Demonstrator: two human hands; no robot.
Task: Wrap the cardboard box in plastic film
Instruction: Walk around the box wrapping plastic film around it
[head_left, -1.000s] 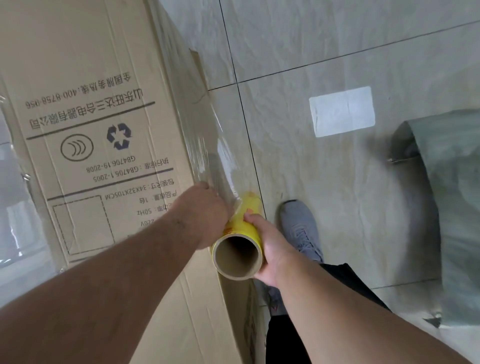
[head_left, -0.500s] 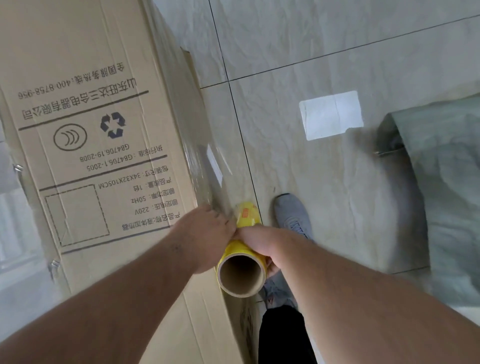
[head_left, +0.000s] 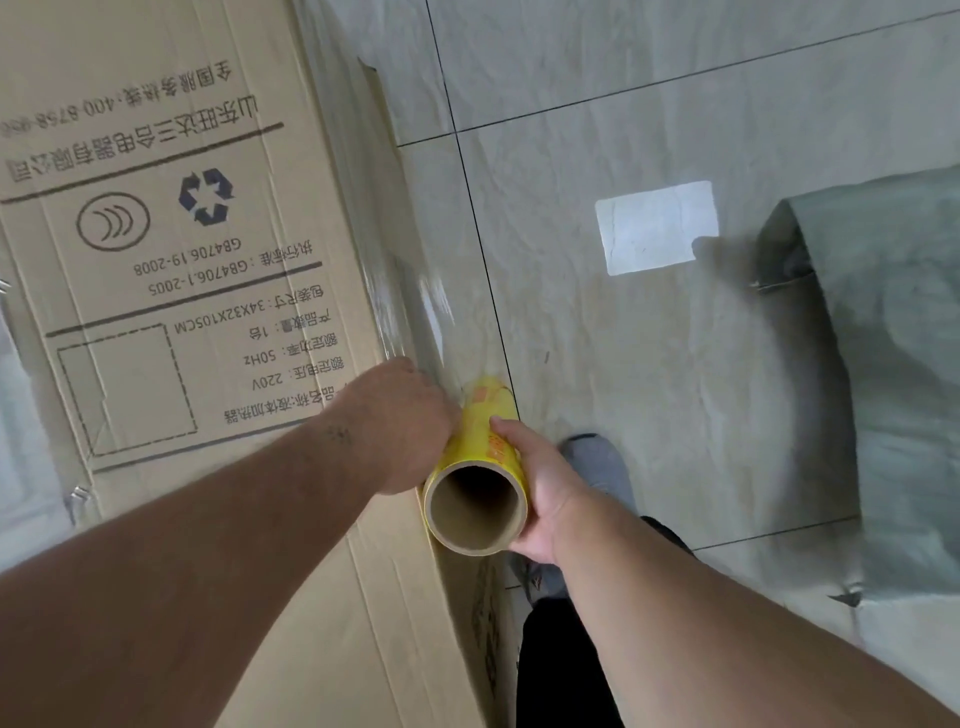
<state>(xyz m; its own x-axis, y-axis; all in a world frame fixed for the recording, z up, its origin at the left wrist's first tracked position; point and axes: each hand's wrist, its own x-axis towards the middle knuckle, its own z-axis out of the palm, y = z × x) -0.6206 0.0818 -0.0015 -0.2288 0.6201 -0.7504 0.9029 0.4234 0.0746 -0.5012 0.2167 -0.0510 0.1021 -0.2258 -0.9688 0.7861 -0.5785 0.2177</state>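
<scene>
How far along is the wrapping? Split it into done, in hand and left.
Done: clear film already lies over the cardboard box's right side.
In hand: the right hand grips the yellow roll at the box's edge; the left hand is at that edge beside it, fingers hidden.
Left: the printed face shows no film, so more passes seem needed. The other sides are out of view.

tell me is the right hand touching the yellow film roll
Touching. The head view shows the right hand wrapped around the yellow film roll, thumb across its top and palm against its side, with no gap between them.
</scene>
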